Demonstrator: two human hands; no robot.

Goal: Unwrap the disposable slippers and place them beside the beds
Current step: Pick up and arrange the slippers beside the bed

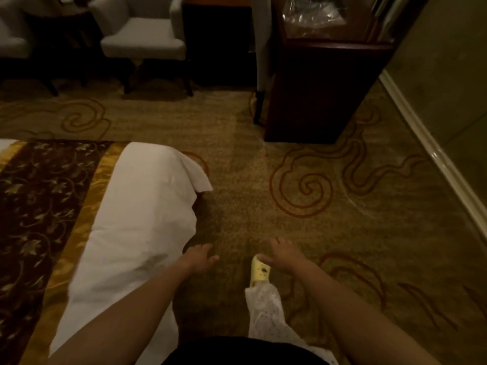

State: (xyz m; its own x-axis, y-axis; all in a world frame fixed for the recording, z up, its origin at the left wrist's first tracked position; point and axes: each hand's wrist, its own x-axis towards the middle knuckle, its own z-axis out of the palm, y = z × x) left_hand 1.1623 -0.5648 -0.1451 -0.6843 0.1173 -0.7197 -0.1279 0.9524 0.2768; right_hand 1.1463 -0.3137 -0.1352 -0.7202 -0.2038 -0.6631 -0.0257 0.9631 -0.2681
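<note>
Both my arms reach forward and down over the patterned carpet [263, 164]. My left hand [201, 256] hangs by the corner of the bed's white sheet [147, 206], fingers loosely apart, holding nothing. My right hand [283, 255] is a little to the right, also empty with relaxed fingers, just above a yellow slipper [259, 271] worn on my foot below a white patterned trouser leg [266, 312]. No disposable slippers or wrapping show near my hands.
The bed carries a brown and gold runner [44, 212] at the left. A dark wooden cabinet [316, 88] with crumpled clear plastic [311, 17] on top stands ahead right. Grey armchairs [143, 40] are at the back. A wall with a pale skirting board [432, 151] runs along the right.
</note>
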